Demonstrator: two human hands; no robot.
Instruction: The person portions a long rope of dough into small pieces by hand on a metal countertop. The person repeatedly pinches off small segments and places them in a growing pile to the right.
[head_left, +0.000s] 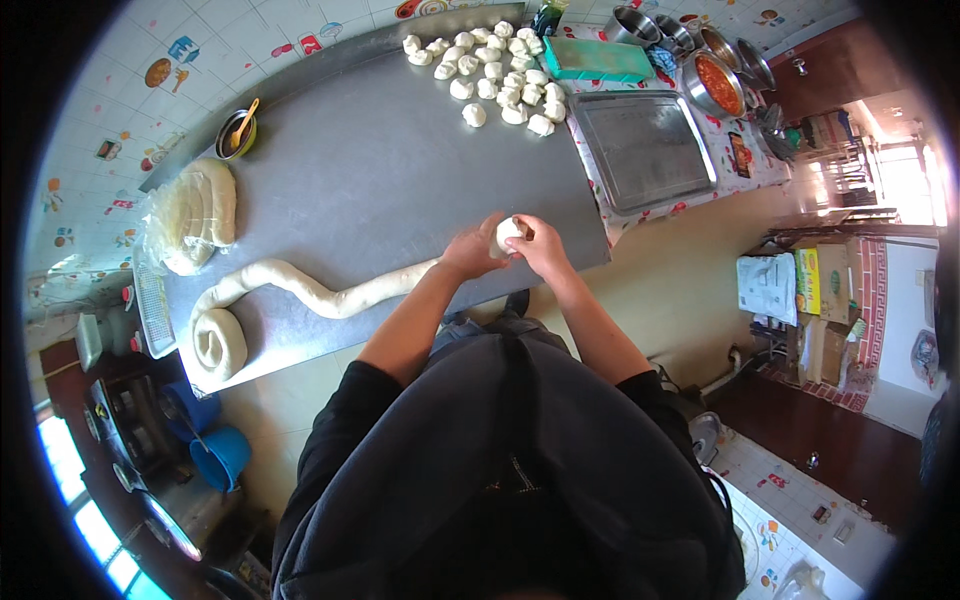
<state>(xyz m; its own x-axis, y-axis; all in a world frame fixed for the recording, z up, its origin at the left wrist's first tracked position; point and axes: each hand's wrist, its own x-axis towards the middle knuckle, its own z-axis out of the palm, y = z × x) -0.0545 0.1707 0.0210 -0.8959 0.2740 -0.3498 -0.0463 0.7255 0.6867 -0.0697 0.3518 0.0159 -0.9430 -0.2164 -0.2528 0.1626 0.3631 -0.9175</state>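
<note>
A long rope of dough (345, 304) lies along the near side of the steel worktop (360, 165), coiled into a spiral at its left end. My left hand (472, 249) is closed around the rope near its right end, just above the worktop's front edge. From the other side, the thumb and fingers of my right hand (541, 246) grip the rounded dough end (510, 234). Whether this end is still joined to the rope is hidden by my left hand. Several torn dough pieces (507, 96) sit in a loose group at the back right.
More thick dough (222, 199) rests partly under clear plastic at the left. Behind it stands a small bowl (244, 148) with a yellow-handled utensil. To the right are a metal tray (645, 150), a green box (596, 60) and a bowl of red chunky food (718, 84). Blue buckets (220, 459) stand below left.
</note>
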